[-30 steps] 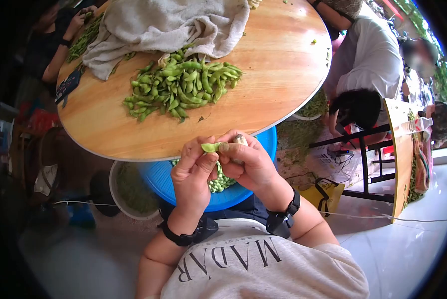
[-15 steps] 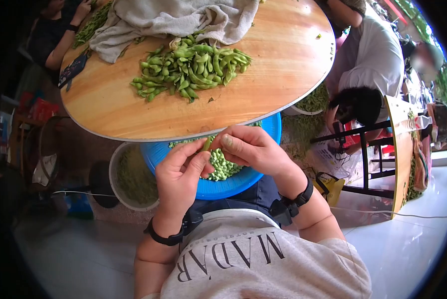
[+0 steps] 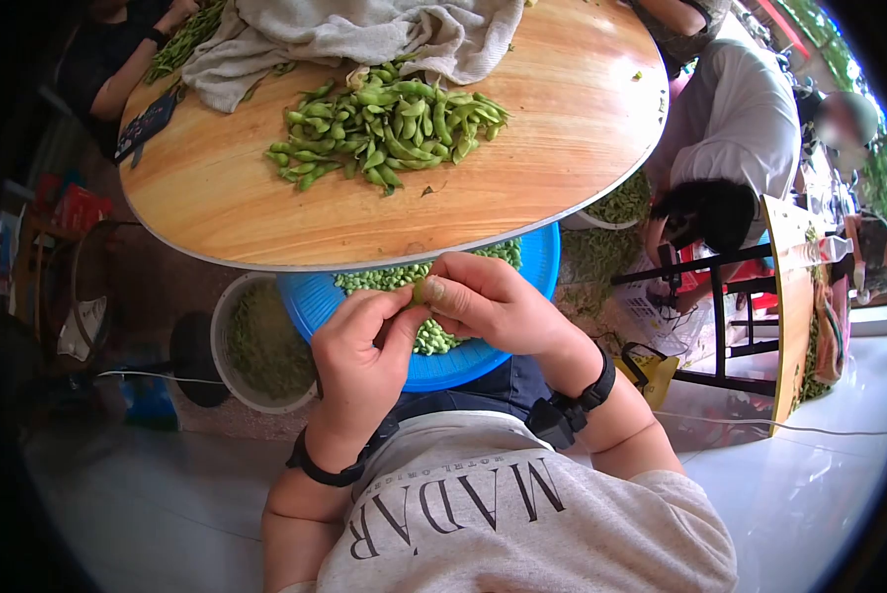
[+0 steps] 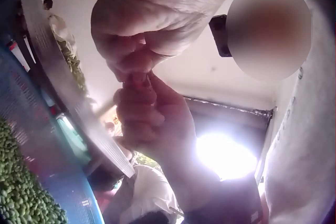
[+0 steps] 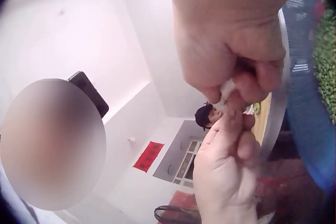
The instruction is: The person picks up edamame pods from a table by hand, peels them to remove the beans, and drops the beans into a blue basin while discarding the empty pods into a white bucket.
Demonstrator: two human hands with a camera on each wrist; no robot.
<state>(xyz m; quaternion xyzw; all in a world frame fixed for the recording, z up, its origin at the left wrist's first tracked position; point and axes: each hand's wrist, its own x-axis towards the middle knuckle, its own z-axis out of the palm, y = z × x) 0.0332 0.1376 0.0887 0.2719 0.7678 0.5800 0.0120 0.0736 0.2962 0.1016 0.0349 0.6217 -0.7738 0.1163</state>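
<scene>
In the head view, both hands meet over a blue basket [image 3: 540, 287]. A small green soybean pod [image 3: 420, 291] sits at their fingertips. My left hand [image 3: 364, 336] pinches it from one side between thumb and curled fingers. From the other side my right hand [image 3: 503, 304] grips it with the thumb pressed on the pod. Below them, shelled green beans [image 3: 433, 339] lie in the basket, partly covered by the hands. Both wrist views show the fingertips of the two hands touching, and the pod is mostly hidden there.
A heap of soybean pods [image 3: 389, 128] lies on the wooden table [image 3: 315, 227], whose rim overhangs the basket. Behind the heap is a grey cloth [image 3: 344, 40]. A pale bucket [image 3: 228, 336] stands left of the basket. Other people sit around the table.
A bright split pod was held at first; now a darker pod is between the fingers. The hands parted slightly, then closed together again. The head view has shifted, so the table edge appears higher.
</scene>
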